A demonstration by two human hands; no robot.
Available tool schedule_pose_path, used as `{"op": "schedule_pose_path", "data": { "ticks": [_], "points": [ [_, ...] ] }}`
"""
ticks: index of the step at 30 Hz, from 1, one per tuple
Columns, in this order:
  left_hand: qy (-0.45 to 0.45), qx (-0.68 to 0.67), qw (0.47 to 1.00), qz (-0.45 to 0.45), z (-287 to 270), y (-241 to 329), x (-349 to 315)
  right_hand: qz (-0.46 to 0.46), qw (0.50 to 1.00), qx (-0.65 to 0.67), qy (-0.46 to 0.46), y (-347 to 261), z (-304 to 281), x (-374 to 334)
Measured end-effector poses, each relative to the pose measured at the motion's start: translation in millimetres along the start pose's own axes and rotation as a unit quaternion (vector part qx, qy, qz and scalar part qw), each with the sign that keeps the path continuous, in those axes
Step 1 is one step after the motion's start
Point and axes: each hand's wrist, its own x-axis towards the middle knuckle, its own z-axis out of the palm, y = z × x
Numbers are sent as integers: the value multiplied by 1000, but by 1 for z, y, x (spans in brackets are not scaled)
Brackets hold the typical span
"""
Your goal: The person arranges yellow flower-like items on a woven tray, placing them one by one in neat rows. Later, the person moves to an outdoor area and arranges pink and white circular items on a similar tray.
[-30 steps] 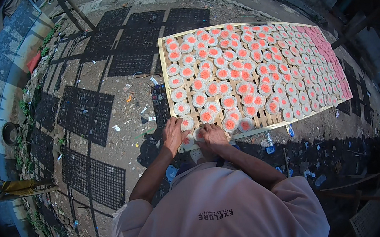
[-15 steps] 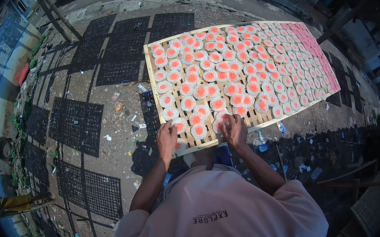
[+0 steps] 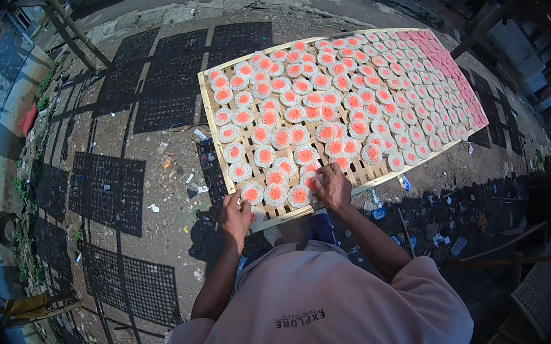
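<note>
Round, flat crackers, pale and speckled with orange-pink centres, lie on a slatted wooden drying tray [image 3: 213, 129]. My right hand [image 3: 335, 191] is at the tray's front edge, thumb and fingers pinched on the edge of a cracker [image 3: 311, 180] that they partly cover. Just left of it lies another cracker [image 3: 299, 196], fully visible. Over the front left corner, my left hand [image 3: 234, 219] has bent fingers, thumb apart, with nothing seen in them. It is beside a cracker [image 3: 251, 193]; another cracker [image 3: 256, 216] shows partly beside its thumb.
Crackers lie loosely, some overlapping, on the tray's left and denser toward its right, where a pink band [image 3: 443, 61] runs along the end. Litter dots the ground [image 3: 174, 177]. Wooden poles [image 3: 79, 31] stand at the far left; a tyre [image 3: 6, 228] lies by the wall.
The tray appears slightly further left in view. My left hand has drawn back from the cracker near the corner. A cracker formerly under my right hand now lies nearer the front edge, uncovered.
</note>
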Motion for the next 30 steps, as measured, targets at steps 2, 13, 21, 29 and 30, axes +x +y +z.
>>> {"op": "schedule_pose_path", "data": {
  "ticks": [2, 13, 21, 29, 30],
  "points": [
    [22, -5, 1000, 17, 3, -3, -6, 111, 970, 205, -67, -19, -14, 0],
    [-104, 134, 974, 151, -29, 13, -44, 226, 952, 39, 202, 108, -84, -21],
    [-193, 123, 955, 188, -39, 2, -28, 0, 1000, 3, -30, -20, -25, -36],
    [-124, -74, 989, 13, -24, -19, -27, -289, 936, -79, -183, -78, 77, 8],
    [-113, -132, 984, -46, -22, -16, -23, -305, 927, -121, -183, -82, 85, 15]
  ]
}}
